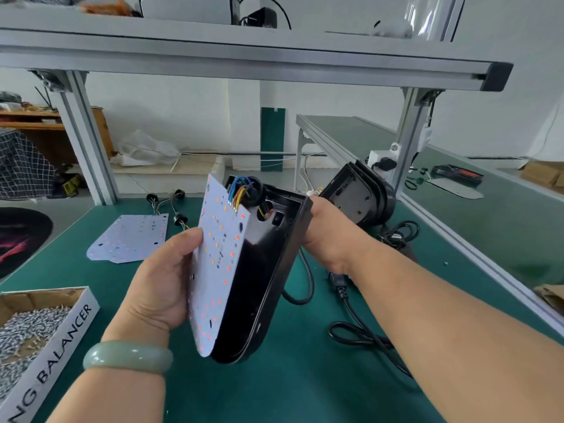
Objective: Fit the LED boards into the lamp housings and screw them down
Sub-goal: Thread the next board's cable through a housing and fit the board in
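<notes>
Both raised, left hand (161,285) grips board (219,254), right hand (326,236) grips housing (265,267)

head view, wide-angle | looks forward and down over the green bench (290,392) | near: left hand (164,282) and right hand (326,236) fill mid-frame | far: shelf rail (244,53) spans the top of frame

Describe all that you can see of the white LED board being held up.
The LED board is a thin white sheet with a rounded lower end, dotted with small red and orange lights and dark holes. It stands almost upright along the open side of the black housing. Coloured wires join its top edge. The left hand holds its left edge.
</notes>
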A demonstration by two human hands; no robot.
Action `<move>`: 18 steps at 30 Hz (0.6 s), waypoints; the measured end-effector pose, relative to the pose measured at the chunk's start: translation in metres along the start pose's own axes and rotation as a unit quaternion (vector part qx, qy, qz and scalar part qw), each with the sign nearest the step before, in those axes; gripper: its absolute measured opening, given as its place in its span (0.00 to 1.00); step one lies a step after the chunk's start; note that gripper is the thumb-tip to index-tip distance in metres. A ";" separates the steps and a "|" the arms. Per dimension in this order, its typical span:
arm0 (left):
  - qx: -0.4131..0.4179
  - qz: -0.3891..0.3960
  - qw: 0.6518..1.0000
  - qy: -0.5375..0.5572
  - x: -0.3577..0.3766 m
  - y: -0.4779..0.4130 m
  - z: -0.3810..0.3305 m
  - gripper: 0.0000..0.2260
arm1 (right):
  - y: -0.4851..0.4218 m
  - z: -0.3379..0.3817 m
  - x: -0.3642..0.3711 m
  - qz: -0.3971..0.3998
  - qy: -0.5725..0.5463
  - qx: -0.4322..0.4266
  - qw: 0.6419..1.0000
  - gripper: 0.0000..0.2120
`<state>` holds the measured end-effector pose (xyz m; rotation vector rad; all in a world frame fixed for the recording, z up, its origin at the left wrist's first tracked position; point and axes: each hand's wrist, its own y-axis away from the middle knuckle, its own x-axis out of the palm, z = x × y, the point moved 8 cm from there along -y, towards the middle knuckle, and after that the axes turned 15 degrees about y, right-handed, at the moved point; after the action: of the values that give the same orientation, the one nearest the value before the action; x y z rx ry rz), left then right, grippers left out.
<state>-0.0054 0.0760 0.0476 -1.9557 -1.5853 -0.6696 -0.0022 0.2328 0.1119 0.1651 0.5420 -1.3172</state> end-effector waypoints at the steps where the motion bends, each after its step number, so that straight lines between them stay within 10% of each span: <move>1: 0.001 0.003 1.000 0.003 0.001 0.000 0.000 0.26 | 0.001 0.002 0.001 -0.005 -0.004 -0.008 1.000 0.09; 10: -0.022 0.001 1.000 -0.006 -0.006 -0.002 0.001 0.15 | 0.003 -0.003 -0.031 -0.069 -0.066 0.011 0.995 0.12; 15: -0.011 -0.012 0.999 -0.045 -0.008 -0.004 0.004 0.19 | 0.010 0.064 -0.023 0.087 0.121 -0.139 0.979 0.14; 18: 0.012 -0.010 0.999 -0.038 -0.010 -0.004 -0.004 0.15 | 0.007 0.076 -0.025 0.019 0.256 -0.149 0.955 0.10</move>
<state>-0.0110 0.0672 0.0440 -1.9715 -1.6527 -0.5870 0.0222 0.2248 0.1882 0.2673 1.1641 -1.1357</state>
